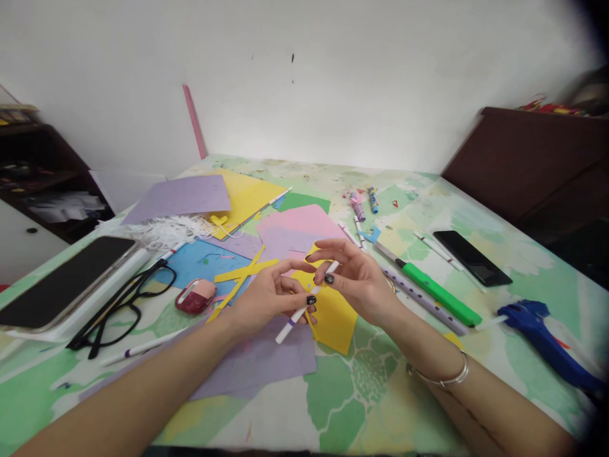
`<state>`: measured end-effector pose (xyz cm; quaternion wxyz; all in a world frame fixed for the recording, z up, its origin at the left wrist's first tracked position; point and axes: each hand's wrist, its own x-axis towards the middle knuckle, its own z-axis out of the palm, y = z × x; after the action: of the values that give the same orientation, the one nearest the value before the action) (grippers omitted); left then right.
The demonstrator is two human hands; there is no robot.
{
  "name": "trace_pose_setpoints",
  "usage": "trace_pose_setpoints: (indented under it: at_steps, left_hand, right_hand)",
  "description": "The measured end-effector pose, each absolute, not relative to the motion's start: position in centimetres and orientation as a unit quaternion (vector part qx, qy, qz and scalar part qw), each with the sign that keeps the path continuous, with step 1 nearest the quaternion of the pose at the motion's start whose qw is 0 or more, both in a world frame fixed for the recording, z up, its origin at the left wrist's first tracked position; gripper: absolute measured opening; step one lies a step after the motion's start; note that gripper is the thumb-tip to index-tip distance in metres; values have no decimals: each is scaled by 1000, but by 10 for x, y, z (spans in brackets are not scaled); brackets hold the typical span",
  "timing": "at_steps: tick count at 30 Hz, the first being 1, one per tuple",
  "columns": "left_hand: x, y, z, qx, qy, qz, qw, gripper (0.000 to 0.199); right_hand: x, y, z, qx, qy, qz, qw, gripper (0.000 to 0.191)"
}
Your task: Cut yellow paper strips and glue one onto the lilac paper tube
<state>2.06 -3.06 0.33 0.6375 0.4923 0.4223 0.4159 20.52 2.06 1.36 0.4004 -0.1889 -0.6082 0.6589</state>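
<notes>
Between my two hands is a slim white marker (287,331) with a purple band, slanting up to the right above the papers. My left hand (266,292) pinches its lower middle with thumb and fingers. The upper end is gripped by the thumb and fingers of my right hand (359,279). Beneath them lie yellow paper (335,320) and purple paper (271,358). Crossed yellow paper strips (245,273) rest beside my left hand. Some fingers of both hands are hidden behind the marker and each other.
Left are black glasses (133,298), an earbud case (196,296), a large phone (66,279) and white string (176,231). Right are a green box cutter (440,295), a purple dotted ruler-like strip (423,301), a black phone (471,257) and a blue glue gun (547,343). Small paper rolls (358,206) lie behind.
</notes>
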Motion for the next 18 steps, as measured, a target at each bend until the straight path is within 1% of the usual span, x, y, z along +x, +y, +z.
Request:
trace_pose_setpoints:
  at_steps: [3,6,12,15,18]
  left_hand:
    - [20,-31,3,486,411,419,648,43]
    - [20,-32,4,480,397,422,659,43]
    - [19,-31,4,453,370,423,692,49]
    - [18,-30,5,442,360,419,707,43]
    - [17,-30,6,420,340,409,735,38]
  right_hand:
    - [205,21,12,-202,-628,638,397,46]
    - [206,22,10,-193,-634,634,398,44]
    - [204,22,8,-175,-632,628,419,40]
    - [204,22,8,-184,-647,602,429,37]
    - [205,23,10,-213,-677,550,440,37]
